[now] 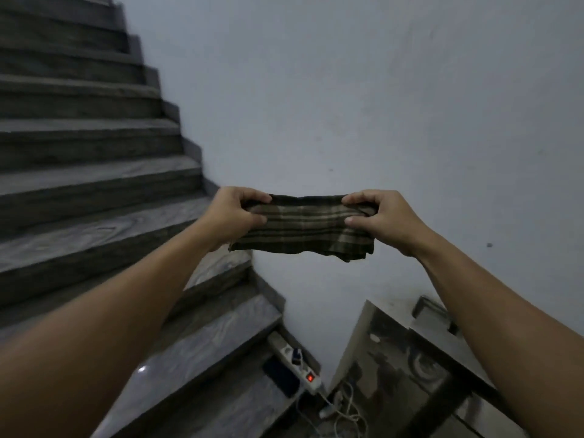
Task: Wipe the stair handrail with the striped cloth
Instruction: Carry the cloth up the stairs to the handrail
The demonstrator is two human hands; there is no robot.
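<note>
A folded striped cloth (303, 227), dark green-brown with pale stripes, is stretched level between both hands in front of the white wall. My left hand (234, 213) pinches its left end and my right hand (382, 219) pinches its right end. Both arms reach forward at chest height. No stair handrail shows in this view.
Grey stone stairs (94, 191) climb at the left and curve toward the wall (347, 90). On a low step lie a white power strip (300, 368) with a red lit switch and a dark phone (281, 379). Loose cables (341, 409) trail on the floor. A dusty ledge (410, 358) stands at the lower right.
</note>
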